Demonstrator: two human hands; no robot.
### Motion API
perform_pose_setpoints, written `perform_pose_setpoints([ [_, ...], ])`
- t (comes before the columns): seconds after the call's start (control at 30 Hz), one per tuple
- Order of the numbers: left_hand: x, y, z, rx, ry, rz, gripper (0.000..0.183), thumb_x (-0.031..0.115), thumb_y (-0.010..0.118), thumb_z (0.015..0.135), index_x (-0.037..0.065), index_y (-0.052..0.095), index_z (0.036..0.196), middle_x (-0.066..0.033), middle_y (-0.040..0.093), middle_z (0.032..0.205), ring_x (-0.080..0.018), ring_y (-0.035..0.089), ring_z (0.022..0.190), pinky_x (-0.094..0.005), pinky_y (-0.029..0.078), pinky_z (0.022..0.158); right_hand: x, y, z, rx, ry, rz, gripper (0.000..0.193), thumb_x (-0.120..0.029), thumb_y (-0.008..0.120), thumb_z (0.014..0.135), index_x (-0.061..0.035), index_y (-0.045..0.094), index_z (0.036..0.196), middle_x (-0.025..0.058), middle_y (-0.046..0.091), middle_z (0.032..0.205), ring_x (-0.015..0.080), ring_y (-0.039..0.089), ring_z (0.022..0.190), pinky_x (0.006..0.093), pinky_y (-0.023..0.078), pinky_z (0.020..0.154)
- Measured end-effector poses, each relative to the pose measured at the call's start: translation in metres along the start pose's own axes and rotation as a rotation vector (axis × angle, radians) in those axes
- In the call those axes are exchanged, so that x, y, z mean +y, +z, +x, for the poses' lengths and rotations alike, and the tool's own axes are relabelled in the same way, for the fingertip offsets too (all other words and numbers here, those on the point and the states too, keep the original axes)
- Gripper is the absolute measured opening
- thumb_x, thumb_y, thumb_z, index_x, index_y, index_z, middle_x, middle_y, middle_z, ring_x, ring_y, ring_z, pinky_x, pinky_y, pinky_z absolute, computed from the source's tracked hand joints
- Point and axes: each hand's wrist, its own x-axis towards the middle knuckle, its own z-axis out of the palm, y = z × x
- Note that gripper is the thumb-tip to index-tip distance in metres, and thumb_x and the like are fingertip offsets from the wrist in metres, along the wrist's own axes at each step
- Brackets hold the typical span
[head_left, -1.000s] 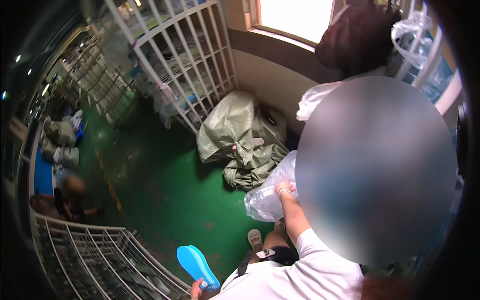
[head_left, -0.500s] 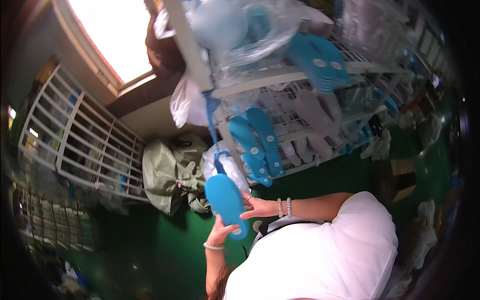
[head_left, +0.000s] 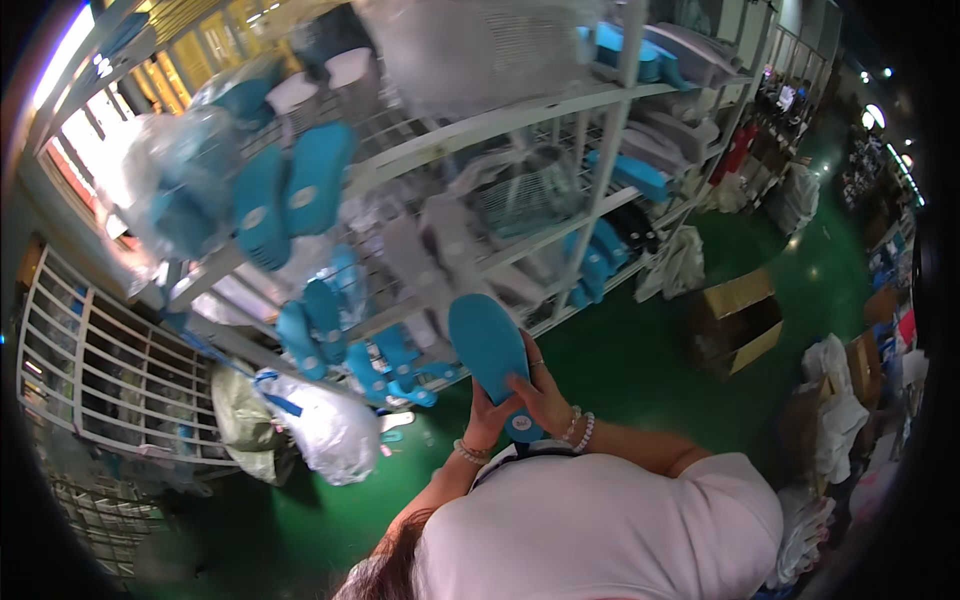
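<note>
We are holding a blue insole (head_left: 492,348) up in front of our chest with both hands, its long axis running from the heel end near us up and away to the left, toward the white wire rack (head_left: 520,120) hung with more blue insoles. Our right hand (head_left: 545,398) is closing over the lower right edge, fingers curled across the face, while our left hand (head_left: 487,420) is cupping the heel from beneath, so both are sitting at the near end and the toe end is sticking out free.
</note>
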Motion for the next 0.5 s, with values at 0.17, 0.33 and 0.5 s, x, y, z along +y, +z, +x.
perform_pose_setpoints([
  [0.17,-0.035,0.121,0.058,-0.030,0.016,0.021,0.058,0.023,0.046,0.085,0.001,0.019,0.131,-0.0153,0.034,0.126,-0.0237,0.037,0.113,-0.0358,0.032,0.094,-0.041,-0.128,-0.011,0.191,0.235,0.383,0.061,-0.022,0.057,0.083,-0.0054,0.023,0.132,0.0108,0.043,0.120,0.0161,0.045,0.103,0.0294,0.041,0.084],
  [0.33,-0.052,0.212,0.146,-0.372,-0.126,0.120,0.064,0.046,0.028,0.091,0.009,0.006,0.138,-0.0082,0.013,0.141,-0.0216,0.020,0.127,-0.0346,0.019,0.102,-0.075,-0.231,-0.016,0.531,0.128,0.321,0.050,-0.026,0.057,0.083,0.0002,0.037,0.120,0.0128,0.053,0.104,0.0216,0.056,0.087,0.0325,0.049,0.072],
  [0.5,-0.129,0.232,0.323,-0.009,-0.722,-0.394,0.060,0.038,0.044,0.088,0.014,0.017,0.136,-0.0142,0.032,0.134,-0.0304,0.038,0.116,-0.0423,0.027,0.101,-0.086,-0.315,-0.034,0.817,0.059,0.485,0.050,-0.035,0.057,0.081,0.0036,0.045,0.111,0.0150,0.058,0.093,0.0254,0.061,0.075,0.0369,0.052,0.060],
])
